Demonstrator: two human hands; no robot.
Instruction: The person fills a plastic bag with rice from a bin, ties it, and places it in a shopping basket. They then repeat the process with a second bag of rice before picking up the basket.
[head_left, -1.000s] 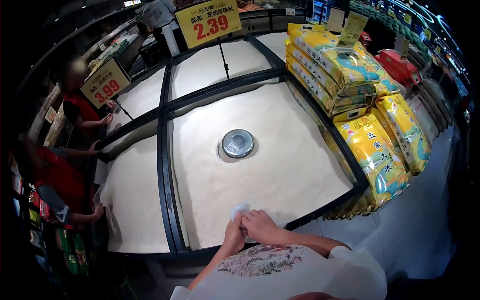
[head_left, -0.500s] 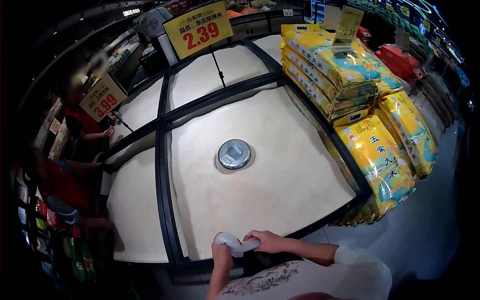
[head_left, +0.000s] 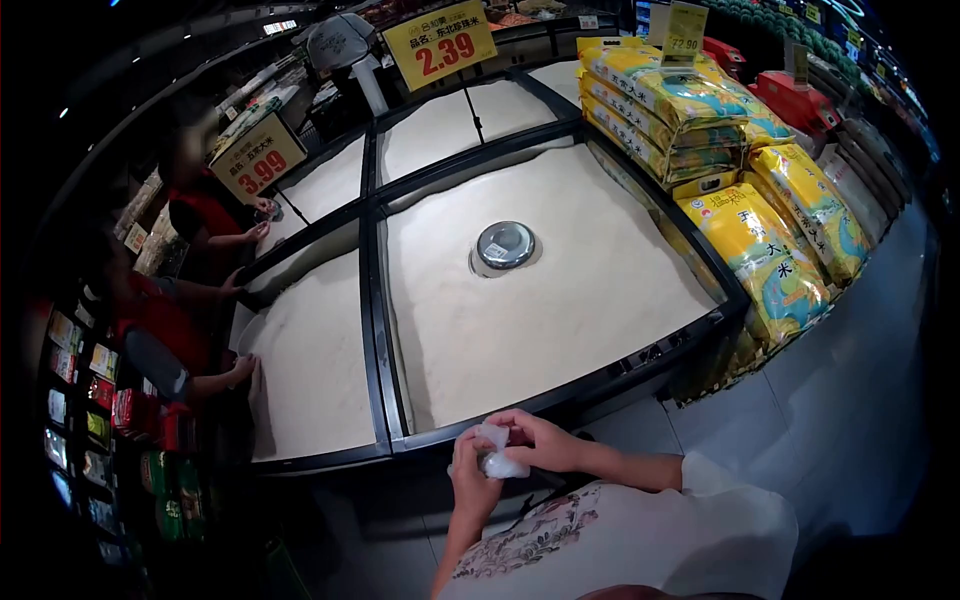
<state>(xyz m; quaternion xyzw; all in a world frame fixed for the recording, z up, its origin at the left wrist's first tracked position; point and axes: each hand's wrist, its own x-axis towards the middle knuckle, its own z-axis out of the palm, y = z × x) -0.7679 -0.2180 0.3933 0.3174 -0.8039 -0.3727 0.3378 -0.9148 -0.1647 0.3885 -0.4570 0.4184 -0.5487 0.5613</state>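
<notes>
A crumpled, whitish plastic bag (head_left: 503, 464) is bunched between my two hands, in front of the bin's near edge. My left hand (head_left: 472, 472) is closed on the bag's left side. From the right, my right hand (head_left: 541, 441) pinches its upper part, with the fingers curled over it. Beyond them lies a large black-framed bin of white rice (head_left: 560, 330). A round metal-lidded container (head_left: 506, 245) sits partly sunk in the rice, well away from both hands.
Yellow rice bags (head_left: 755, 250) are stacked along the bin's right side. Price signs (head_left: 440, 42) stand over the back and left bins. Two people in red vests (head_left: 165, 325) stand at the left, one with a hand at the left rice bin (head_left: 310, 370). Shelves of packets (head_left: 85, 400) line the far left.
My hands have drawn closer together, and the bag, stretched between them before, is now bunched up. The view has shifted, so the bins appear higher and further right.
</notes>
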